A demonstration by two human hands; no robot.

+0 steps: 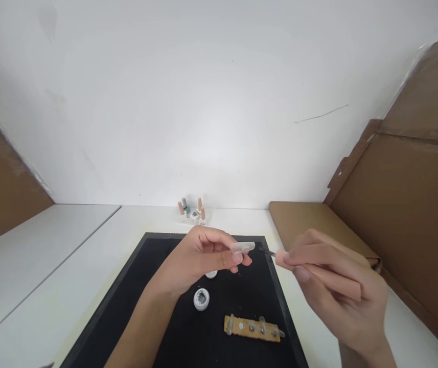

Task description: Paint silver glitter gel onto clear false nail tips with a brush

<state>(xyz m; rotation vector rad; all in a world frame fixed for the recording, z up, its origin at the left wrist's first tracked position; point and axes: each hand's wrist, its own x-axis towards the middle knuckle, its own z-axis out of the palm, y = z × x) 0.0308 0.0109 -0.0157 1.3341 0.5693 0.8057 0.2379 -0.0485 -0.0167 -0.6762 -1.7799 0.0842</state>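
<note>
The small jar's point(201, 299) contents (grey, blurred) are too small to tell.

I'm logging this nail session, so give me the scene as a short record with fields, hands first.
left hand: pinches a clear nail tip between its fingertips
right hand: holds a thin brush, bristles pointing at the nail tip
mat: black, under both hands
jar: small, open, on the mat
lid: beside the jar
strip: tan, carrying more tips
polish bottles: by the wall
</note>
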